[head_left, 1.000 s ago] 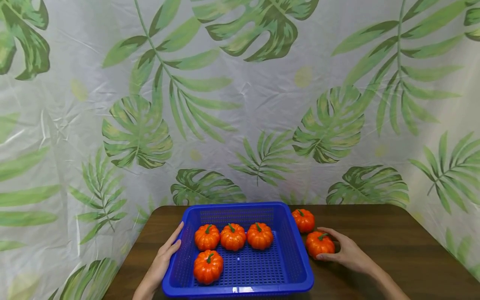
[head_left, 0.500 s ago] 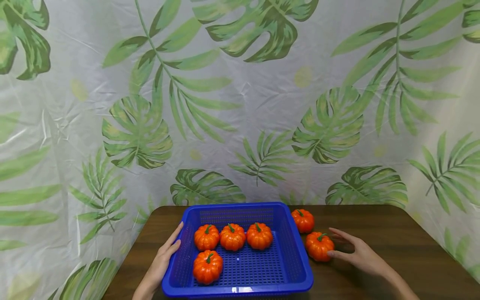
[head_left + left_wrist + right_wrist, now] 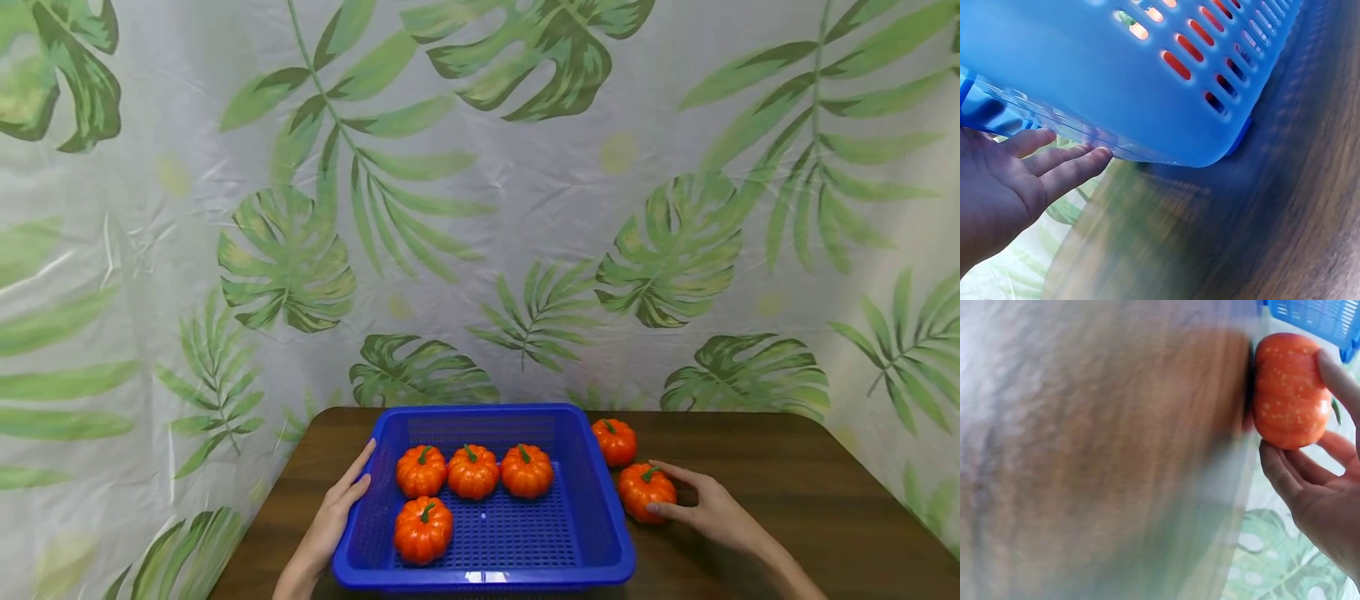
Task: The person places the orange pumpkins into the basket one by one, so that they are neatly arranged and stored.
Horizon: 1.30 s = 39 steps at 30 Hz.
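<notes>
A blue plastic basket stands on the table with several small orange pumpkins inside, among them a front-left pumpkin. My left hand lies along the basket's left side, fingers extended and touching its outer wall; the left wrist view shows the fingertips against the blue plastic. Just right of the basket, my right hand holds a pumpkin between thumb and fingers. In the right wrist view the thumb presses one side of this pumpkin and the fingertips its opposite side. Its underside appears to rest on the table.
Behind the held pumpkin, another pumpkin sits by the basket's right rim. The dark wooden table extends to the right. A leaf-patterned curtain hangs behind the table's far edge.
My right hand drew back slightly to the right from the pumpkin, then came in again and now grips it. The head view has shifted a little. The left hand keeps its place on the basket.
</notes>
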### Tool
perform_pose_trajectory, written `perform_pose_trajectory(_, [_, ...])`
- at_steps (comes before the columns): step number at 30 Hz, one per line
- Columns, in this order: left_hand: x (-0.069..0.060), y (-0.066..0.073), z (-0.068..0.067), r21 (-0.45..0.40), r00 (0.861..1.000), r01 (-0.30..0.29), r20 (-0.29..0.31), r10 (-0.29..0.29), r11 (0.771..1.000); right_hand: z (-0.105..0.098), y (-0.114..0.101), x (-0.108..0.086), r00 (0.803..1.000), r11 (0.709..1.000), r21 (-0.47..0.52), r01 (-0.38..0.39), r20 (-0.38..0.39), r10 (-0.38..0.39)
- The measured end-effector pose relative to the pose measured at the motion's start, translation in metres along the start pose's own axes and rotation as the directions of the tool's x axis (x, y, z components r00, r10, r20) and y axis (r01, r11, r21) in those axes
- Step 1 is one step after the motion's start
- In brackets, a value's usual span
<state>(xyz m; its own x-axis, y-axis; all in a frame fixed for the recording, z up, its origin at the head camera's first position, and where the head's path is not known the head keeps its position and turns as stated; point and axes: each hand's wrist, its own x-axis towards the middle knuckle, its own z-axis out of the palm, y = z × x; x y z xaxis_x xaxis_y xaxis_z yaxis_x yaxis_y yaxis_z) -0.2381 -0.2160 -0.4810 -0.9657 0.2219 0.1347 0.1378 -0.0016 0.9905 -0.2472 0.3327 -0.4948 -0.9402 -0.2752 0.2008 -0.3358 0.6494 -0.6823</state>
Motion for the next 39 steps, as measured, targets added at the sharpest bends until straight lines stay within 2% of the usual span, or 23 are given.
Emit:
perform_pose_trajectory(6, [0.004, 0.004, 0.01, 0.0, 1.0, 0.006, -0.004, -0.006, 1.0, -0.011, -0.012, 0.005, 0.996, 0.997, 0.065, -0.052, -0.076, 0.057])
perform_pose_trajectory(12, [0.007, 0.004, 0.018, -0.021, 1.0, 0.001, -0.011, -0.001, 1.0, -0.022, -0.032, 0.017, 0.983, 0.997, 0.062, -0.048, -0.173, 0.058])
perform_pose_trajectory(16, [0.007, 0.004, 0.02, -0.023, 1.0, -0.003, -0.024, 0.002, 1.0, -0.025, -0.049, 0.027, 0.977, 0.996, 0.084, -0.043, -0.203, 0.059])
perform_pose_trajectory(21, [0.008, 0.003, 0.023, -0.011, 1.0, -0.002, -0.026, 0.001, 1.0, -0.023, -0.072, 0.037, 0.982, 0.988, 0.154, -0.018, -0.183, 0.046])
perform_pose_trajectory(24, [0.008, 0.002, 0.024, -0.014, 1.0, 0.001, -0.022, -0.002, 1.0, -0.015, -0.086, 0.042, 0.986, 0.983, 0.183, 0.022, -0.166, 0.009])
perform_pose_trajectory(29, [0.007, 0.001, 0.024, -0.029, 1.0, 0.012, -0.005, -0.013, 0.999, 0.007, -0.104, 0.05, 0.988, 0.973, 0.201, 0.115, -0.123, -0.092])
perform_pose_trajectory(32, [0.006, 0.0, 0.022, -0.032, 1.0, 0.021, 0.021, -0.02, 0.999, 0.023, -0.114, 0.054, 0.988, 0.969, 0.2, 0.147, -0.085, -0.132])
perform_pose_trajectory(39, [0.004, -0.001, 0.018, -0.041, 0.995, 0.009, 0.101, -0.005, 0.999, 0.053, -0.136, 0.058, 0.988, 0.961, 0.244, 0.133, 0.043, -0.148])
